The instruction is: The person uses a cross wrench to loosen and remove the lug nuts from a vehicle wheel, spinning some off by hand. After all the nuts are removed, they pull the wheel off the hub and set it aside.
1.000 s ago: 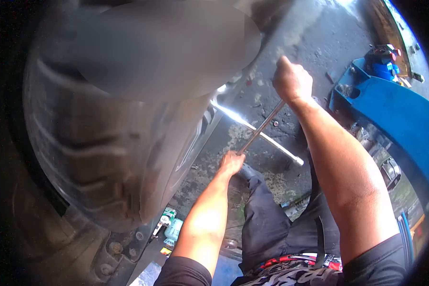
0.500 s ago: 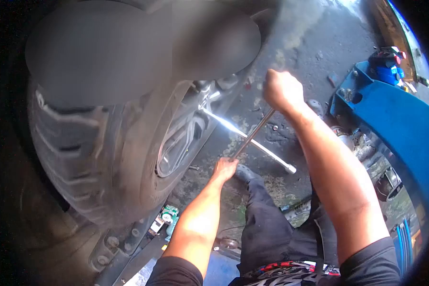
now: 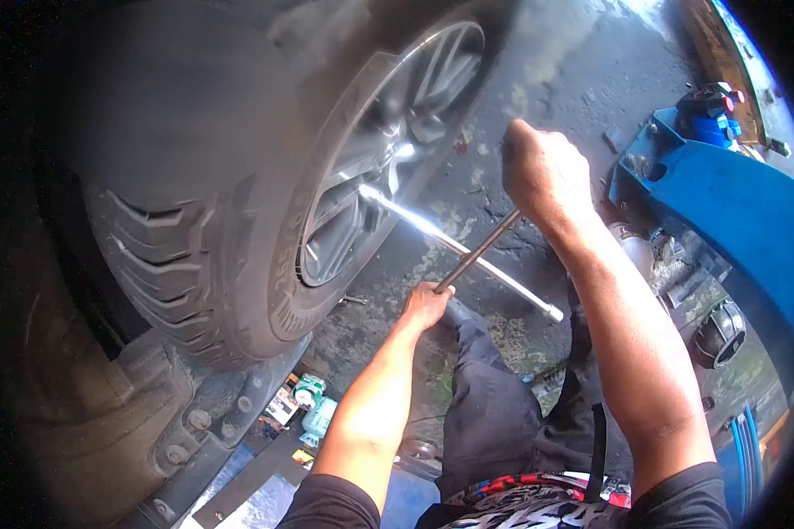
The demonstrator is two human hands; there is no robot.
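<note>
A metal four-way lug wrench (image 3: 508, 280) spans the middle of the view, one end of its long bright bar right at the wheel rim (image 3: 328, 240) and the other end pointing back toward my legs. My right hand (image 3: 545, 169) is closed in a fist around the upper end of the crossbar. Around the lower end of the same bar, the fingers of my left hand (image 3: 427, 305) are wrapped. The spoked wheel carries a thick-treaded black tire (image 3: 163, 264), which stands upright at the left.
A large blue metal piece (image 3: 723, 189) curves along the right, with blue and red containers (image 3: 716, 115) behind it. Metal parts (image 3: 720, 335) lie on the stained floor (image 3: 582, 66). Beside the vehicle's underside, a green-and-white item (image 3: 313, 401) sits at lower left.
My view has shifted, and the tire and rim show more sharply. Both hands still grip the crossbar. My right hand and the wrench's free end appear slightly farther right.
</note>
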